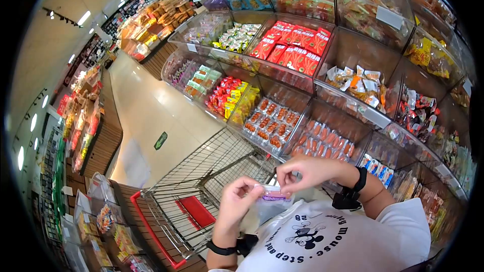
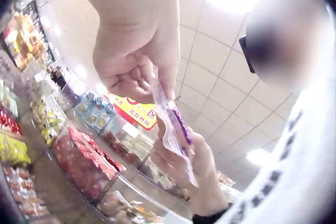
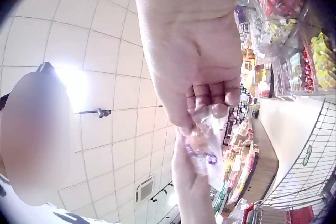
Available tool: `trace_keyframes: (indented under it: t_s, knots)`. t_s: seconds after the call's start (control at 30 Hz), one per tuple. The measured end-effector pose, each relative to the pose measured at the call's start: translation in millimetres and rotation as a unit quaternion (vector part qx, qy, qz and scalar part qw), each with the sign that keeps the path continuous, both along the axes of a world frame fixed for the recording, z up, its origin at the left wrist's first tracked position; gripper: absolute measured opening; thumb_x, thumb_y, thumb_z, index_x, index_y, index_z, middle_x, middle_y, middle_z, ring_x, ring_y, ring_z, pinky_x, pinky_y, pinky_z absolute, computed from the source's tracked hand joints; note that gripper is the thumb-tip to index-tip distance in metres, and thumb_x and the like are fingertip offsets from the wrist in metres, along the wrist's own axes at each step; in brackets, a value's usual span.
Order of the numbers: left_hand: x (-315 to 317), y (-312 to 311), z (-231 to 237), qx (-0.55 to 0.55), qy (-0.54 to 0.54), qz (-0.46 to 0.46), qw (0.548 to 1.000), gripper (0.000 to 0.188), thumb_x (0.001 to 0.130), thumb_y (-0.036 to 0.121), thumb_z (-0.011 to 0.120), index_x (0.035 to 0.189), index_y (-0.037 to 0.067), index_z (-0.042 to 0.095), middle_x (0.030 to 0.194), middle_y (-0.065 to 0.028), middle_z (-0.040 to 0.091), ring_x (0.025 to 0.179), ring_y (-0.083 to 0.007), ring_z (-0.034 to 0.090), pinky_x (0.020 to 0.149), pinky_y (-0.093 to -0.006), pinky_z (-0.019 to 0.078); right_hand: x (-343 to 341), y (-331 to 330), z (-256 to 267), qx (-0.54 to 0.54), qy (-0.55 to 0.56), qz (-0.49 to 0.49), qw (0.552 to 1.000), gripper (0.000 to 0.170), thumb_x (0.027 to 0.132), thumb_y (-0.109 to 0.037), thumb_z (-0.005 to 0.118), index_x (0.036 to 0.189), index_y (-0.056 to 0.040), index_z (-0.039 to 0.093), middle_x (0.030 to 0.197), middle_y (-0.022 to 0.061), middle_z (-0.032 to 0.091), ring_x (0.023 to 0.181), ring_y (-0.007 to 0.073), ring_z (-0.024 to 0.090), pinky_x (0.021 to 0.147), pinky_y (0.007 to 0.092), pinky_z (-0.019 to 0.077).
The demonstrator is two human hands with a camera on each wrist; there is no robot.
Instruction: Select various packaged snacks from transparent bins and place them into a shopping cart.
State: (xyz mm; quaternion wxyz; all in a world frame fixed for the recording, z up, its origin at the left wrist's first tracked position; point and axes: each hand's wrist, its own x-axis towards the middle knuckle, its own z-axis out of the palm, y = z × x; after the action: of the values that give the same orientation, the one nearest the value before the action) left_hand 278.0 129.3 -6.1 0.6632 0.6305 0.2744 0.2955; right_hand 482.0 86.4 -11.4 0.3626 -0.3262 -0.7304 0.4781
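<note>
Both hands meet in front of the person's shirt at a small clear plastic packet (image 1: 275,196) with purple printing. One edge of it is pinched between thumb and fingers of my left hand (image 1: 237,202). My right hand (image 1: 308,172) pinches the same packet from the other side, its remaining fingers curled toward the palm. Seen from the left wrist, the packet (image 2: 176,134) hangs thin and nearly edge-on between the hands. In the right wrist view its crinkled film (image 3: 212,153) catches the light, and the purple lettering shows lower down. What the packet contains is unclear.
A wire shopping cart (image 1: 201,181) with a red handle (image 1: 151,231) stands just ahead. Clear bins of packaged snacks rise in tiers at the right, among them red packets (image 1: 295,45) and sausage packs (image 1: 322,138). A pale aisle floor (image 1: 146,100) runs along the left.
</note>
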Motion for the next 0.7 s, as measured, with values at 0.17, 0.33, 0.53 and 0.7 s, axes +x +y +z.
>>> trace_keyframes:
  t_s: [0.17,0.33,0.53,0.7]
  knots:
    - [29,19,15,0.002,0.020,0.001,1.000,0.024,0.074,0.005,0.052,0.097,0.001,0.047,0.081,-0.0033,0.052,0.071,-0.0078,0.049,0.065,-0.0207,0.0398,-8,-26,-10,-0.022,0.069,-0.172,0.982,0.010,0.074,-0.008,0.054,0.071,-0.0022,0.047,0.066,0.0012,0.051,0.059,0.0044,0.048,0.052,0.0182,0.0380]
    - [50,5,9,-0.096,-0.044,-0.071,0.992,0.028,0.074,0.006,0.053,0.100,0.000,0.043,0.085,-0.0054,0.052,0.072,-0.0095,0.051,0.065,-0.0214,0.0413,-20,-36,-35,0.035,0.346,-0.348,0.871,0.008,0.075,-0.003,0.052,0.075,-0.0032,0.044,0.071,0.0031,0.051,0.066,0.0063,0.050,0.057,0.0184,0.0407]
    - [60,-12,15,-0.071,-0.012,-0.033,0.997,0.014,0.071,0.006,0.057,0.081,-0.002,0.052,0.072,-0.0049,0.056,0.057,-0.0073,0.052,0.051,-0.0179,0.0422,-25,-40,-43,0.126,0.417,-0.353,0.828,0.011,0.075,0.001,0.050,0.073,-0.0033,0.040,0.077,0.0097,0.053,0.074,0.0129,0.053,0.066,0.0268,0.0448]
    - [57,-13,18,-0.066,-0.032,-0.022,0.997,0.012,0.070,0.006,0.059,0.077,-0.003,0.053,0.064,-0.0038,0.056,0.052,-0.0061,0.051,0.047,-0.0165,0.0408,-33,-41,-42,0.130,0.432,-0.332,0.828,0.014,0.074,0.001,0.050,0.076,-0.0025,0.037,0.078,0.0142,0.054,0.077,0.0173,0.054,0.068,0.0313,0.0455]
